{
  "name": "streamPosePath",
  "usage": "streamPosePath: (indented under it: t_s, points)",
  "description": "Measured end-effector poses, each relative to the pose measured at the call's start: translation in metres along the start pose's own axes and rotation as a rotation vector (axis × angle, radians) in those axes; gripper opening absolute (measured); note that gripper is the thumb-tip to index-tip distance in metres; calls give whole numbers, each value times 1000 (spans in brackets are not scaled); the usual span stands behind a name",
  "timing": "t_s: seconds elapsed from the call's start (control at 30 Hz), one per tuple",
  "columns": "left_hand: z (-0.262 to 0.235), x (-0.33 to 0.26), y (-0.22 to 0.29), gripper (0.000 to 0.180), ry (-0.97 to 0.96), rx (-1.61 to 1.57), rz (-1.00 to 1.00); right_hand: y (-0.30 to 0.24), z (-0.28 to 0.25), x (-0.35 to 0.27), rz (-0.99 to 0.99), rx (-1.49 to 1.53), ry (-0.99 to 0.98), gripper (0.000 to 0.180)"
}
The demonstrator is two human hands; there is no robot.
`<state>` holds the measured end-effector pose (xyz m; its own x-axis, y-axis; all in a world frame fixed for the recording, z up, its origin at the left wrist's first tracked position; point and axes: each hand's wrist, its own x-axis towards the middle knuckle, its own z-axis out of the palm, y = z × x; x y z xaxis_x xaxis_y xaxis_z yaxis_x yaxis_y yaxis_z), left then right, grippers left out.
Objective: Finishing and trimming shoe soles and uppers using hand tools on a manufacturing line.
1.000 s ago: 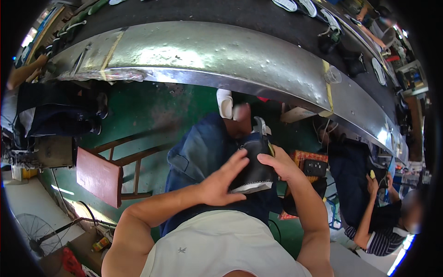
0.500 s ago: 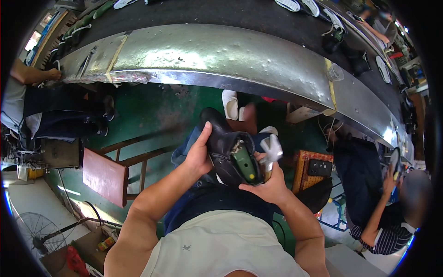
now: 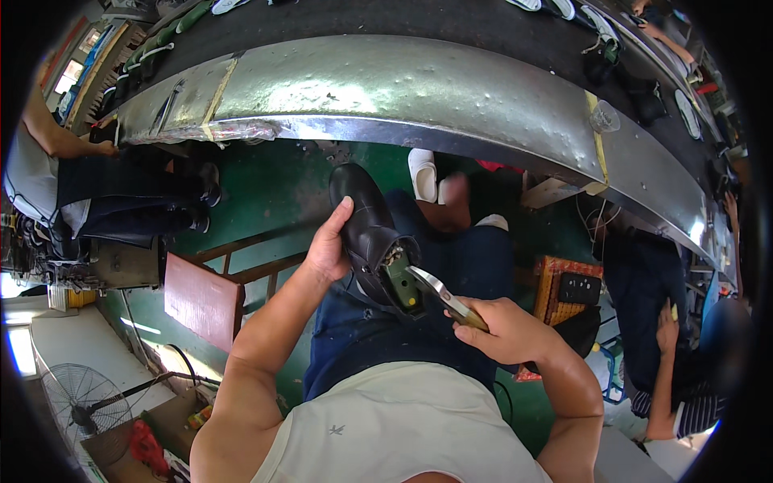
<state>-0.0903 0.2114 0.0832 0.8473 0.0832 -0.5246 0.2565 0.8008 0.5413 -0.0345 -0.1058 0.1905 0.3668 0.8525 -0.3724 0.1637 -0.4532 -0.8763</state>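
A black leather-like shoe [image 3: 364, 211] is held over my lap, its rounded toe pointing away from me. Inside its opening sits a green shoe last [image 3: 402, 283] with dark holes and a yellow dot. My left hand [image 3: 328, 249] grips the shoe's left side, thumb up along the upper; its other fingers are mostly hidden beneath. In my right hand [image 3: 509, 330] is a hand tool [image 3: 435, 286] with a curved silver metal head and a yellowish-brown handle. The tip of that head is at the right edge of the shoe opening; whether it touches I cannot tell.
A dented metal ledge [image 3: 403, 92] edges a dark belt [image 3: 386, 20] carrying shoes ahead. A low bench [image 3: 201, 294] stands left, a fan [image 3: 84, 402] lower left. At right is a woven-topped stool [image 3: 555, 298]. Co-workers sit at left and right.
My right hand has drawn back rightward from the shoe's heel side, and the tool now points left to the opening. The shoe has shifted slightly left and away.
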Motion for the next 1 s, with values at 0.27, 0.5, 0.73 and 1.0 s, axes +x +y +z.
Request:
streamPosePath:
  t_s: [0.27, 0.5, 0.73, 1.0]
  points:
    - [-16, -1, 18, 60, 152, 307, 150, 13, 7, 51, 317, 237, -388, 36]
    - [-59, 49, 3, 74, 352, 528, 126, 33, 44, 91, 300, 343, -262, 25]
    - [-70, 83, -16, 66, 273, 490, 5, 47, 30, 50, 310, 208, -170, 21]
    - [-66, 77, -9, 67, 226, 482, -68, 38, 27, 50, 122, -252, 12, 33]
